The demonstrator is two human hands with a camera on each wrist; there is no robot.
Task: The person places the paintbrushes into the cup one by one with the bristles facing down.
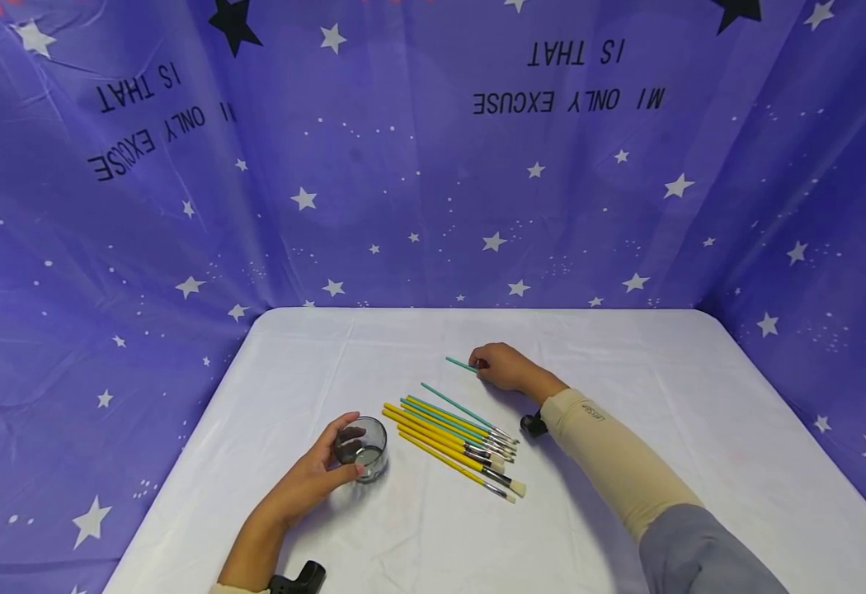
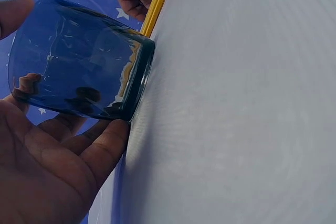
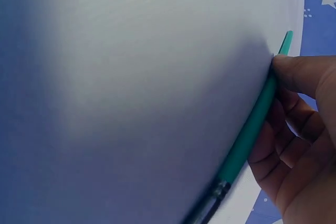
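Note:
A clear bluish-grey glass stands on the table with my left hand curled round its side; the left wrist view shows the glass between thumb and fingers. Farther back, my right hand pinches a green paintbrush. In the right wrist view that green brush lies along the fingertips of the right hand, its metal band toward the lower edge and its bristles out of frame. Between the hands lies a group of yellow brushes and green brushes, bristles toward the right.
The white-covered table reaches back to a purple cloth with stars and lettering, which also rises at both sides. The brush group lies just right of the glass, in front of the right hand.

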